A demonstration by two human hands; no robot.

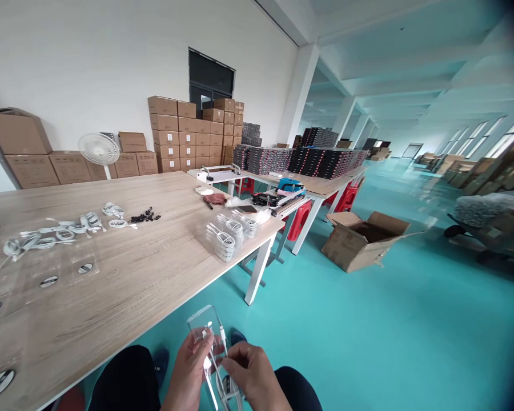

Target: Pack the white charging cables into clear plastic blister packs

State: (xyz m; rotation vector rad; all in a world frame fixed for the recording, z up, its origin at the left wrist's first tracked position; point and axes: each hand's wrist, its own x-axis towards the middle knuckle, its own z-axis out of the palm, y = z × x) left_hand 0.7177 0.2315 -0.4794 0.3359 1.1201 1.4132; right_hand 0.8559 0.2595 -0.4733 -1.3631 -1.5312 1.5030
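Above my lap, my left hand (192, 361) is closed around a clear plastic box (205, 315), its thumb pressing on a white cable (223, 335) inside it. My right hand (253, 372) reaches over the box's right side, its thumb and forefinger pinched on the cable. The cable's white plugs point towards the far end of the box. The lower part of the box is partly covered by my right hand. Several clear boxes with coiled white cables (225, 242) stand grouped at the right edge of the table.
On the wooden table (154, 274) lie loose white cables (66, 228), small black pieces (145, 216) and clear packages with oval labels (49, 281). An open cardboard box (346, 251) stands on the green floor. Beyond are a white fan (99, 149), stacked cartons (167, 140) and red stools (300, 220).
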